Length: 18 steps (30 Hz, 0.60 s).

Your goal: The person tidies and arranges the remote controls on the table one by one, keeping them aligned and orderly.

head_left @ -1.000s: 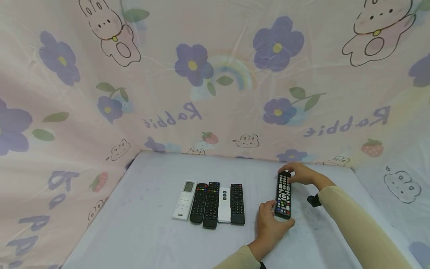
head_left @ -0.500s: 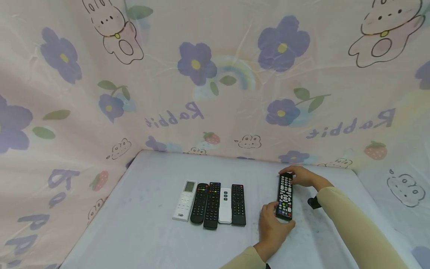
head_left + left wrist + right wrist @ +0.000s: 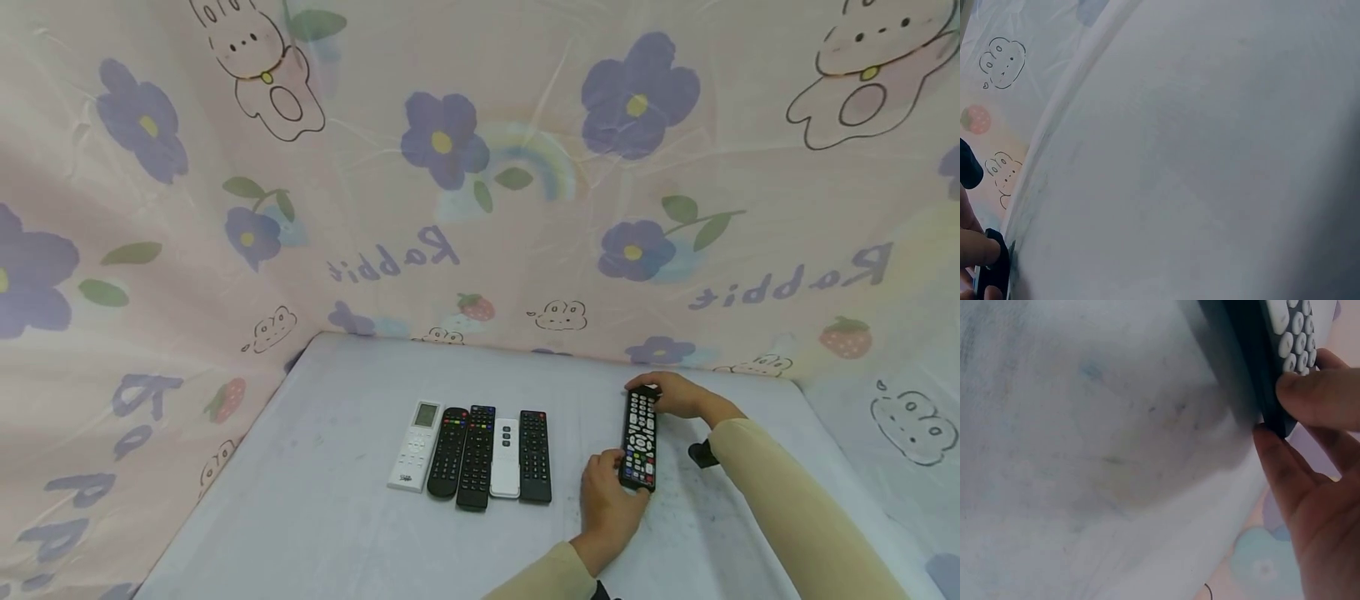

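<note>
A black remote control (image 3: pixel 639 437) with white buttons lies lengthwise at the right side of the table, between both hands. My left hand (image 3: pixel 609 504) holds its near end, fingers along the left edge and thumb at the near right corner. At the far end, my right hand (image 3: pixel 675 393) pinches the same remote. In the right wrist view, the right thumb (image 3: pixel 1319 397) presses on its face beside the buttons, with fingers against the end and underside. A shadow runs alongside it; whether it is lifted I cannot tell. The left wrist view catches only a dark sliver of the remote (image 3: pixel 994 269).
Left of the hands, several remotes stand in a row: a white one with a screen (image 3: pixel 415 446), a rounded black one (image 3: pixel 447 452), a long black one (image 3: pixel 476 458), a slim white one (image 3: pixel 506 458) and another black one (image 3: pixel 535 456). Patterned cloth (image 3: pixel 517 250) walls the white table (image 3: pixel 337 533).
The left thumb has drawn in against the remote's near end. The whole view has shifted slightly; the row of remotes keeps its arrangement.
</note>
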### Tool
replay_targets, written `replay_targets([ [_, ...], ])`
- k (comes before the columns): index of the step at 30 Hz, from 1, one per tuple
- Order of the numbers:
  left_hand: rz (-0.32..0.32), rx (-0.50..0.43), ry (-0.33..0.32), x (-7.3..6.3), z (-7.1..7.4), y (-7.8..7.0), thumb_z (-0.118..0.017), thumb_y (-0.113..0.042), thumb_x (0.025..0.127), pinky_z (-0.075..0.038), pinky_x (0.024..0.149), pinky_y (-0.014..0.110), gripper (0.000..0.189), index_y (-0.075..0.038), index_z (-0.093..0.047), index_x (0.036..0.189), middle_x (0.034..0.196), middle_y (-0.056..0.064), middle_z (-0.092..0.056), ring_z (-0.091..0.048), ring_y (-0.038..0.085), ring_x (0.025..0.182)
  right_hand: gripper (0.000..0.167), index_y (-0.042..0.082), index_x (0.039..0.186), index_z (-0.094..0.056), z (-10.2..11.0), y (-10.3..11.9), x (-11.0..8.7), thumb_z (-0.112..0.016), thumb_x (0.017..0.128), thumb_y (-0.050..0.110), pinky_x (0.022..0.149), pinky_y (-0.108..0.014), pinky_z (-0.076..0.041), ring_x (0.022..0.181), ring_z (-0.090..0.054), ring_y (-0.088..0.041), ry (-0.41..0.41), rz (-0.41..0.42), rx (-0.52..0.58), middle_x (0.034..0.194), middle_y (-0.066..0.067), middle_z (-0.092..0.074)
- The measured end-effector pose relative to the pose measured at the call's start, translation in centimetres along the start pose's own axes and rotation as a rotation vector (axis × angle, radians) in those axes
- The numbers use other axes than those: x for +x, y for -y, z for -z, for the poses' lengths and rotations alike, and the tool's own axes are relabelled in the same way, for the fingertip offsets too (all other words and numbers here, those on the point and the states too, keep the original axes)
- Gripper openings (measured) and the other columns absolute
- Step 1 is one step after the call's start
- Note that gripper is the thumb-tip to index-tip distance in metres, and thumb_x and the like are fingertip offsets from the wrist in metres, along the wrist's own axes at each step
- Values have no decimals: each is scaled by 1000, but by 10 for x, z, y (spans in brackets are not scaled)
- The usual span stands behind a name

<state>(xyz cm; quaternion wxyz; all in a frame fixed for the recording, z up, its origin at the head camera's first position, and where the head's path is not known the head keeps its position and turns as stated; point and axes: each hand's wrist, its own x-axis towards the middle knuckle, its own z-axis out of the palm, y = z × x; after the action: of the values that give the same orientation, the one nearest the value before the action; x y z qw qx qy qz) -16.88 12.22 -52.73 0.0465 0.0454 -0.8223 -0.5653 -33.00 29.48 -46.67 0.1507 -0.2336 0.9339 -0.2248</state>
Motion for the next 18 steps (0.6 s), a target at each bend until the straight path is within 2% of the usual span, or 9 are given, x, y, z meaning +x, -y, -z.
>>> replay_targets([
  [5, -8, -23, -14, 1, 0, 1, -88, -10, 63, -44, 76, 21, 51, -17, -64, 107, 96, -9, -58, -52, 2, 87, 56, 2, 125, -61, -1, -1, 0, -60, 72, -15, 74, -33, -49, 114, -53, -44, -17, -19, 36, 131, -30, -54],
  [12, 20, -110, -19, 2, 0, 1, -86, -5, 63, -44, 69, 18, 50, -16, -66, 108, 95, -9, -59, -51, 1, 77, 58, 2, 127, -61, 1, 5, 0, -58, 72, -17, 85, -45, -50, 124, -46, -50, 2, -25, 2, 133, -28, -54],
  [18, 42, -171, -38, 2, 1, 1, -86, -3, 62, -45, 68, 17, 50, -15, -68, 108, 92, -10, -59, -52, -1, 76, 58, 1, 129, -59, 9, 11, -2, -55, 74, -17, 78, -35, -47, 126, -44, -51, 13, -10, 3, 134, -28, -53],
])
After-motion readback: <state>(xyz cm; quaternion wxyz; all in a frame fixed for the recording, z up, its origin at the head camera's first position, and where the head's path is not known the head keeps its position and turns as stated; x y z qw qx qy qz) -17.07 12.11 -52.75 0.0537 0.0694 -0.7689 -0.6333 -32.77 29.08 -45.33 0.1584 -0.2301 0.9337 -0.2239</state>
